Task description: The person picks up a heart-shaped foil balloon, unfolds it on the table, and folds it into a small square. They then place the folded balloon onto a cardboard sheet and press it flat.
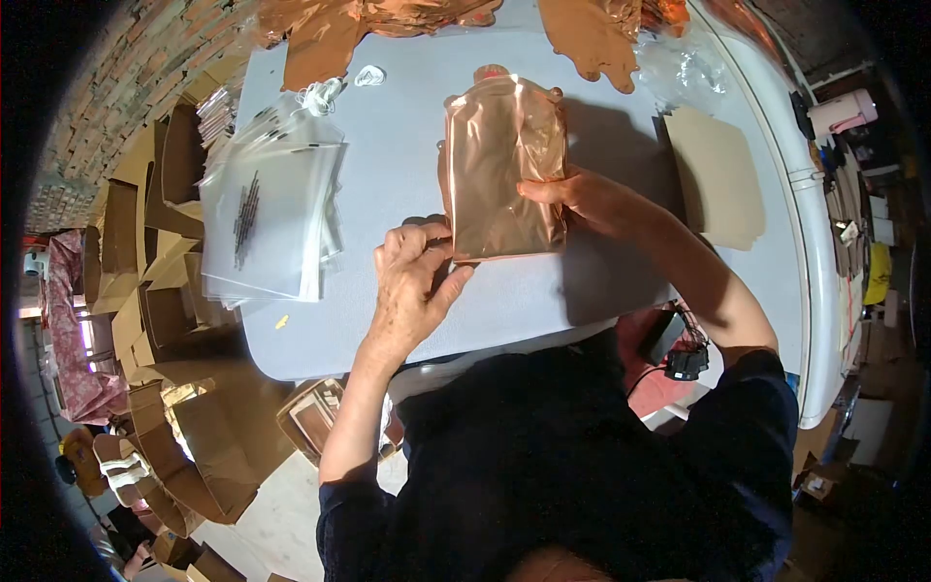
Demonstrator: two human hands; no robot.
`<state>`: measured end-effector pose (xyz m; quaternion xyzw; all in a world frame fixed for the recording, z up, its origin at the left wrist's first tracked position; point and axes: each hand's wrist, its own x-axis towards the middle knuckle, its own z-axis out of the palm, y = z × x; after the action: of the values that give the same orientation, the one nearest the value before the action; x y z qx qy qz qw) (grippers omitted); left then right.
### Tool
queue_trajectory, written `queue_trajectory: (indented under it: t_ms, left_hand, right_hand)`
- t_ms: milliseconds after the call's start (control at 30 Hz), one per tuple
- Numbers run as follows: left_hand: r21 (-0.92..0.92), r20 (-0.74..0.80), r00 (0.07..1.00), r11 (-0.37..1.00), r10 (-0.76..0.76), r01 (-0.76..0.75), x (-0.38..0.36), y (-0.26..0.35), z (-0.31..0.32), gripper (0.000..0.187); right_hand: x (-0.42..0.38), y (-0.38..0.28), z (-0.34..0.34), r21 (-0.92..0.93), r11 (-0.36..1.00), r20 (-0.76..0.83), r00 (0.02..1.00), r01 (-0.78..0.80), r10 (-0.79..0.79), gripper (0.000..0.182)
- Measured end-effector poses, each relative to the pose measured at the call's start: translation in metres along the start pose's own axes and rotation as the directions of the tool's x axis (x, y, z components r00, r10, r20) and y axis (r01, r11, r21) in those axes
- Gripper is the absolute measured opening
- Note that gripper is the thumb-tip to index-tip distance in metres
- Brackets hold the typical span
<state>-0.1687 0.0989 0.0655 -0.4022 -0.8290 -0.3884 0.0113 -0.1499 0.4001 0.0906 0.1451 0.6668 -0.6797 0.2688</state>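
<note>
Brick wall (145,73) behind, pale table (388,136) in front of you. Head view: you have the copper-coloured foil packet (490,179) at mid-table. Your right hand (572,194) grips its right edge, thumb on top. Your left hand (412,276) is at its lower-left corner, fingers bent; can't tell if they pinch it. Clear bags (267,209) piled left, cardboard sheets (718,179) right, copper-coloured foil pieces (325,44) at the far edge.

A person wears a plain, dark short-sleeved top (582,456), its sleeves (752,398) ending near the elbows.
</note>
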Motion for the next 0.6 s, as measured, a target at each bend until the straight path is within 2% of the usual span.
queue_trajectory:
  t_ms: [67,200,367,467,600]
  left_hand:
    - [0.005,-0.015,1.000,1.000,0.005,-0.005,0.001,-0.002,0.002,0.029]
    - [-0.013,-0.024,1.000,1.000,0.004,-0.004,0.003,-0.006,0.007,0.028]
    - [0.005,-0.057,0.996,0.998,-0.062,0.062,0.003,-0.002,0.011,0.024]
    - [0.066,-0.110,0.982,0.985,-0.154,0.162,0.000,0.000,0.019,0.023]
    - [0.112,-0.172,0.966,0.970,-0.195,0.216,-0.002,0.008,0.025,0.019]
  right_hand:
    - [-0.007,-0.014,0.010,-0.018,1.000,-0.097,0.995,-0.026,0.024,0.048]
    - [0.010,-0.003,-0.004,-0.084,0.996,-0.115,0.993,0.009,-0.019,0.045]
    - [0.016,-0.002,-0.009,-0.230,0.972,-0.104,0.992,0.041,-0.067,0.043]
    - [0.030,0.007,-0.012,-0.321,0.938,-0.056,0.987,0.127,-0.153,0.040]
    - [0.031,0.007,-0.009,-0.332,0.931,-0.051,0.983,0.148,-0.174,0.040]
